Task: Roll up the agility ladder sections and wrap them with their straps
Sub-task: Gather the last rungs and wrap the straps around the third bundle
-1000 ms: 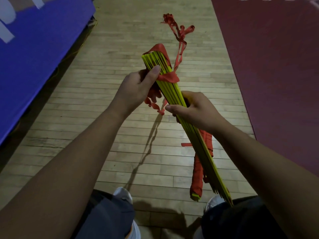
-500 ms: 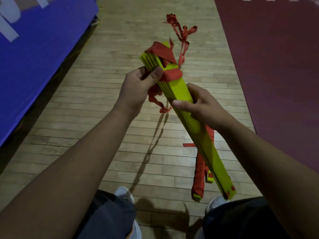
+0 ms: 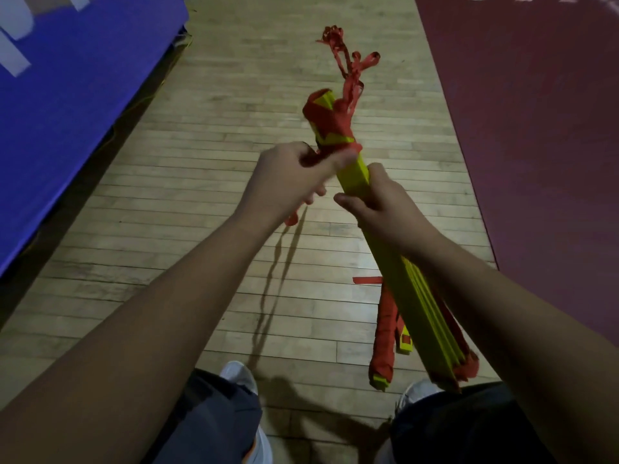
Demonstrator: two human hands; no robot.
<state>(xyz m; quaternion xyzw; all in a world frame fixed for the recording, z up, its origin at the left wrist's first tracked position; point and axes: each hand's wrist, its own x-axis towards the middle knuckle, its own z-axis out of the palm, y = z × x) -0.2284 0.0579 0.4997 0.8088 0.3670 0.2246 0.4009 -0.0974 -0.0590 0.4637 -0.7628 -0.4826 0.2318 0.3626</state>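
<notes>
I hold a stack of yellow ladder rungs (image 3: 355, 174) slanting from upper left down to lower right. My right hand (image 3: 382, 209) grips the stack around its middle. My left hand (image 3: 288, 177) grips the red strap (image 3: 330, 120) where it winds around the stack's upper end, thumb pressed across the rungs. A loose strap tail hangs below my left hand. More red strap (image 3: 348, 61) trails from the top end onto the floor beyond. A second bundle (image 3: 385, 336), yellow rungs wound in red strap, lies on the floor under the stack's lower end.
Wooden floor (image 3: 207, 162) runs ahead. A blue mat (image 3: 67, 88) borders it on the left and a dark red floor area (image 3: 536, 128) on the right. My white shoes (image 3: 239, 376) and dark trousers show at the bottom edge.
The stack has turned in my hands, showing a flat yellow face near the top. The red strap now wraps more of the upper end, and my left hand has moved across it.
</notes>
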